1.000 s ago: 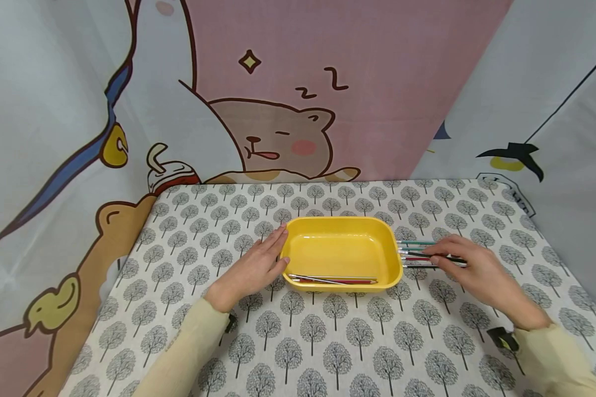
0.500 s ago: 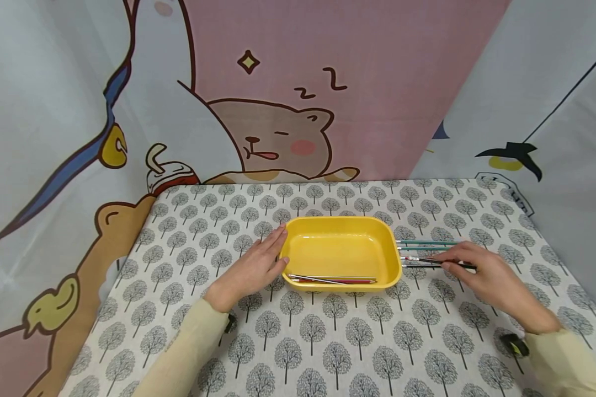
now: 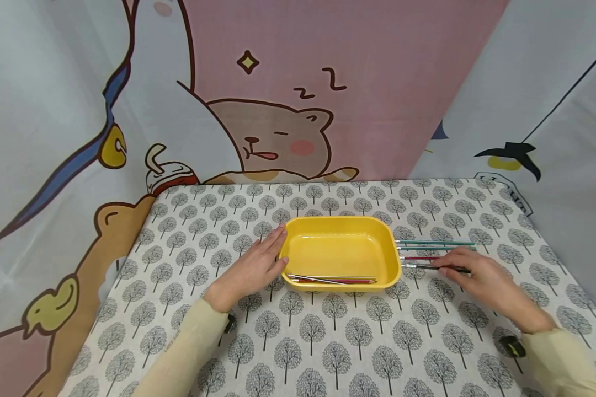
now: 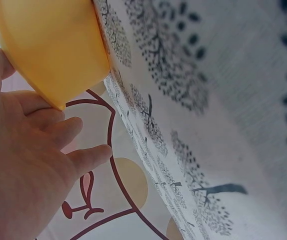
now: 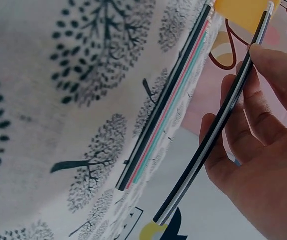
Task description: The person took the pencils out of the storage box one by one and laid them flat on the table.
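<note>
My right hand [image 3: 474, 275] pinches a black pencil [image 5: 222, 115] between thumb and fingers, just above the table right of the yellow tray. Beneath it in the right wrist view lie a black pencil [image 5: 164, 100], a red pencil [image 3: 419, 257] and teal pencils [image 3: 437, 242], side by side with their silvery ends toward the tray. My left hand [image 3: 250, 270] rests against the left end of the yellow tray [image 3: 338, 221], fingers extended along its rim. Inside the tray, several pencils [image 3: 335, 280] lie along the near wall; one reddish one has a pointed tip.
A white cloth with a tree print [image 3: 313, 331] covers the table. Behind it hangs a pink and white cartoon curtain [image 3: 377, 110], with more curtain [image 3: 576, 110] at both sides.
My right hand has shifted right and slightly nearer, carrying the black pencil from beside the red one to over the black one. More of the teal pencils shows. The left hand keeps its place.
</note>
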Demonstrator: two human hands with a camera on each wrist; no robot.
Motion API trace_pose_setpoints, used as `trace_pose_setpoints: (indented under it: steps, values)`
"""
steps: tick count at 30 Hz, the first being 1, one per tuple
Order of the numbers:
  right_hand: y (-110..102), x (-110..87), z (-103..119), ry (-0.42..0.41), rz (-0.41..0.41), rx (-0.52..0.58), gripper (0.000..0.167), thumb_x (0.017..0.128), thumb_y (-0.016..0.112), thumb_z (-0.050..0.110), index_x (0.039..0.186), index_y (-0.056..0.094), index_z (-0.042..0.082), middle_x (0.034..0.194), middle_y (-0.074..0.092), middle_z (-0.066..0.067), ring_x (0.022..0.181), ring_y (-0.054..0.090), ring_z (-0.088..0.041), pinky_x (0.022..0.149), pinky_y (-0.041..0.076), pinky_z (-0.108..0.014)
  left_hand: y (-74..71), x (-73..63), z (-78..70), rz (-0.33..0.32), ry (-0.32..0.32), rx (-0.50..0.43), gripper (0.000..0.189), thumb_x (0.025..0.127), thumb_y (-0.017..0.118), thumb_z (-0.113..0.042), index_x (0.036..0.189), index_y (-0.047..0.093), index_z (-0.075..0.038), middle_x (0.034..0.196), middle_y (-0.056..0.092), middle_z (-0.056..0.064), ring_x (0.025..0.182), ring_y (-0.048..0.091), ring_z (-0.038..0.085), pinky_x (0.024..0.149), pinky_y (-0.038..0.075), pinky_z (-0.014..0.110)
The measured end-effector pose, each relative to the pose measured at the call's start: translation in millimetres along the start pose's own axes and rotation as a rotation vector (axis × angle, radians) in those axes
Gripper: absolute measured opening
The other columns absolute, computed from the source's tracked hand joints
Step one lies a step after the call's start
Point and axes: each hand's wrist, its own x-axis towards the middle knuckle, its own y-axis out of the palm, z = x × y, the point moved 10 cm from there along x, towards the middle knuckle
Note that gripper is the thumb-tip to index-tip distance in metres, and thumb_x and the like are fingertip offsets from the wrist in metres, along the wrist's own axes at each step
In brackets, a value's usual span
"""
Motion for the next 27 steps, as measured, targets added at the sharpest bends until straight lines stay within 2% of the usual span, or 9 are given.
trace_pose_setpoints:
  steps: [8, 13, 20, 27]
  values:
    - [9, 0.9, -2, -0.029, 0.008, -0.016, 0.025, 0.089, 0.081, 0.007, 0.109, 0.080, 0.021, 0.114, 0.070, -0.002, 0.101, 0.064, -0.022, 0.076, 0.058, -0.034, -1.2, 0.1, -1.2, -0.005, 0.005, 0.002, 0.066, 0.111, 0.044, -0.036, 0.162, 0.021, 0.000, 0.172, 0.008, 0.007, 0.156, 0.023, 0.033, 0.122, 0.026, 0.061]
    - [12, 2.1, 2, -0.082, -0.020, -0.041, 0.027, 0.085, 0.083, 0.005, 0.106, 0.081, 0.021, 0.110, 0.072, 0.001, 0.100, 0.064, -0.020, 0.079, 0.060, -0.040, -1.2, -0.2, -1.4, -0.009, 0.008, 0.003, 0.066, 0.111, 0.044, -0.036, 0.162, 0.021, 0.000, 0.172, 0.008, 0.007, 0.156, 0.024, 0.034, 0.121, 0.027, 0.061]
    - [21, 5.3, -1, -0.058, 0.036, -0.017, 0.025, 0.087, 0.081, 0.006, 0.109, 0.080, 0.019, 0.111, 0.072, -0.002, 0.100, 0.066, -0.024, 0.082, 0.060, -0.046, -0.8, -0.7, -0.8, -0.013, 0.007, -0.003, 0.066, 0.111, 0.043, -0.036, 0.162, 0.021, 0.000, 0.172, 0.008, 0.007, 0.156, 0.024, 0.034, 0.121, 0.027, 0.062]
    - [24, 6.3, -3, -0.051, 0.054, -0.021, 0.024, 0.088, 0.080, 0.006, 0.110, 0.080, 0.017, 0.111, 0.072, -0.002, 0.101, 0.066, -0.025, 0.084, 0.059, -0.054, -1.1, -0.4, -0.8, -0.014, 0.013, -0.006, 0.065, 0.111, 0.044, -0.035, 0.162, 0.021, 0.000, 0.172, 0.008, 0.008, 0.156, 0.024, 0.034, 0.121, 0.027, 0.061]
